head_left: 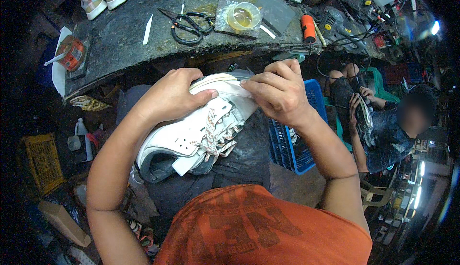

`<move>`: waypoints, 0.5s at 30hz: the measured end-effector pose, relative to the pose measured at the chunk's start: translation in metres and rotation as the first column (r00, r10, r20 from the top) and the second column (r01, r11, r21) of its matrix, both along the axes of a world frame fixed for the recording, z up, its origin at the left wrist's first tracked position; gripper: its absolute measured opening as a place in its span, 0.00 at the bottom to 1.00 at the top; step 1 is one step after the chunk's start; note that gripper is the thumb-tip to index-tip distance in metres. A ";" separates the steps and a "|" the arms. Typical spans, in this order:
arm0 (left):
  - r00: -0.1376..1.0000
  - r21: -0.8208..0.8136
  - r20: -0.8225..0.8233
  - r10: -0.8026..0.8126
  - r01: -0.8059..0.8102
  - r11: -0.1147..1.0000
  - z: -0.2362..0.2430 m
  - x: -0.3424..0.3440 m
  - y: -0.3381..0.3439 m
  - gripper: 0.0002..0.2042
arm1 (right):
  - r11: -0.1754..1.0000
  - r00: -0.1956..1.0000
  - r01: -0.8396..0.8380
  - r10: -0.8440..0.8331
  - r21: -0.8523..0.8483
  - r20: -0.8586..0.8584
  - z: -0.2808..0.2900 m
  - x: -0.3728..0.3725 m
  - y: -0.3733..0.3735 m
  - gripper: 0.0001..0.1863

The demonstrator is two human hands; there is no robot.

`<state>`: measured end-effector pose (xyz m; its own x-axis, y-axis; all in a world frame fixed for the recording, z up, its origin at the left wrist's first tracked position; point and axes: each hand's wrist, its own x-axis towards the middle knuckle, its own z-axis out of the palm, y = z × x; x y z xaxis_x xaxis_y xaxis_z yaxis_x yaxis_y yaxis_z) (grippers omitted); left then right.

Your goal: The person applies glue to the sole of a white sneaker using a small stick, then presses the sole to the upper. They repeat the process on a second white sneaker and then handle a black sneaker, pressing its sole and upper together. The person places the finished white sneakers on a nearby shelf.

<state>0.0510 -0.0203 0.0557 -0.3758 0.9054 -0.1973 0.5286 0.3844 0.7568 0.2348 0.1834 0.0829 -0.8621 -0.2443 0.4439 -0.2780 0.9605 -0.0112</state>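
Observation:
A white sneaker (187, 135) with speckled laces and dark grey lining lies across my lap, its toe away from me. My left hand (179, 95) grips the front of the sneaker from the left, thumb on the upper. My right hand (280, 90) has its fingers bent and pressed at the toe's right edge, where a thin cream band (223, 77) runs along the rim. The tips of some fingers on both hands are hidden.
A dark workbench (120, 35) ahead bears shoes, scissors (191, 30), a cup (243, 17), an orange tool (308, 28) and a jar (72, 54). A blue basket (299, 155) stands right of my lap. Another person (383, 135) sits at right holding a shoe. Crates and bottles are at left.

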 end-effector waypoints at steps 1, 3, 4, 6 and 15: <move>1.000 -0.001 0.002 -0.003 0.003 1.000 0.000 0.000 0.000 0.25 | 1.000 1.000 0.006 -0.006 0.009 0.009 0.001 0.001 0.001 0.19; 1.000 -0.013 0.004 -0.008 0.008 1.000 -0.001 0.000 0.001 0.25 | 0.999 1.000 0.018 -0.019 0.027 0.012 0.003 0.003 0.003 0.20; 1.000 -0.012 0.001 -0.011 0.011 1.000 -0.001 0.000 0.000 0.25 | 0.999 1.000 0.023 -0.024 0.035 0.009 0.004 0.004 0.004 0.20; 1.000 -0.015 -0.007 -0.016 0.016 1.000 -0.001 -0.001 0.001 0.24 | 0.998 0.999 0.039 -0.041 0.054 0.035 0.008 0.006 0.006 0.20; 0.999 -0.039 0.030 -0.017 0.018 0.999 0.004 0.000 0.002 0.25 | 0.998 0.999 0.049 -0.049 -0.026 0.001 0.022 0.006 -0.002 0.20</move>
<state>0.0510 -0.0178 0.0601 -0.3532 0.9031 -0.2440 0.5134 0.4052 0.7565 0.2404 0.1816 0.1045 -0.8728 -0.1903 0.4494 -0.2306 0.9724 -0.0362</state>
